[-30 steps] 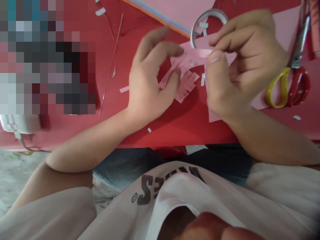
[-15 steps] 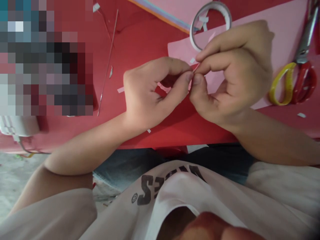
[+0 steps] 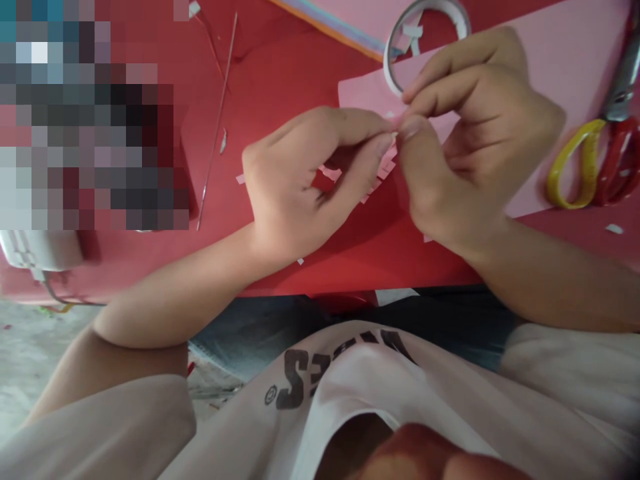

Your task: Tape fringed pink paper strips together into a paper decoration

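Note:
My left hand (image 3: 310, 180) is closed in a pinch, its thumb and forefinger on the end of a small pink paper strip (image 3: 387, 167) with a fringed edge. Part of that strip shows below the thumb; the rest is behind the fingers. Close against those fingertips, my right hand (image 3: 470, 133) also pinches, thumb to forefinger, at the same spot. Its fingertips hide most of what lies between them. Just beyond the right fingers lies a white tape roll (image 3: 393, 63), on its side on pink paper (image 3: 550, 73).
Scissors (image 3: 575, 163) with yellow and red handles lie at the right. A thin wire (image 3: 217, 120) rests left of my hands on the red tabletop (image 3: 295, 67). A white charger (image 3: 43, 250) sits at the left edge. Colored sheets (image 3: 340, 30) lie at the back.
My right hand has shifted slightly, its thumb now more upright. Both pinched fingertips sit a little higher and further right. More of the fringed pink strip shows below them.

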`<state>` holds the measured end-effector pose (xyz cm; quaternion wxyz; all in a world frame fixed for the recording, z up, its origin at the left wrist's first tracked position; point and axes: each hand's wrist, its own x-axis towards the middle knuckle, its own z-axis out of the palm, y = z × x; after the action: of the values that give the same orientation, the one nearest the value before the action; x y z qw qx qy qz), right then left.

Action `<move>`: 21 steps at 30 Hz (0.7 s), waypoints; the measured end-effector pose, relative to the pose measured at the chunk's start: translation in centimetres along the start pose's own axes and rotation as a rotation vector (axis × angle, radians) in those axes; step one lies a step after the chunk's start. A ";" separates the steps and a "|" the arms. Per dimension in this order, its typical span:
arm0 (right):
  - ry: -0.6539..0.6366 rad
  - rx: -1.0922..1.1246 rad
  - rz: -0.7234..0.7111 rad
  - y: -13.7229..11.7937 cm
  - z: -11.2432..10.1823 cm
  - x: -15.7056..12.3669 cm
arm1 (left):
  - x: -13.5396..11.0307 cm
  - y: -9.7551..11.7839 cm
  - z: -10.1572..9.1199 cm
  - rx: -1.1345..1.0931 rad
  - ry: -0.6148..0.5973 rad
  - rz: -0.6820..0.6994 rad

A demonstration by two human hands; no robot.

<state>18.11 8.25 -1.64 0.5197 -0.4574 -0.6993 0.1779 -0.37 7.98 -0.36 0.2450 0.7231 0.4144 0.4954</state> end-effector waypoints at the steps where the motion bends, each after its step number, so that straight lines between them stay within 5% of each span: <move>1: -0.005 0.020 0.014 -0.1 0.1 -0.1 | -0.1 -0.2 0.0 0.034 0.008 0.035; 6: 0.001 0.108 0.020 -0.4 0.5 -0.1 | -0.2 -0.2 -0.2 0.102 -0.062 -0.003; 21: -0.044 0.077 0.063 0.0 -0.7 0.3 | 0.2 -0.5 0.4 -0.079 0.046 0.035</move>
<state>18.77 8.33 -1.22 0.5154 -0.4548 -0.6887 0.2309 -0.16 8.40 -0.76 0.2550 0.7084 0.3872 0.5322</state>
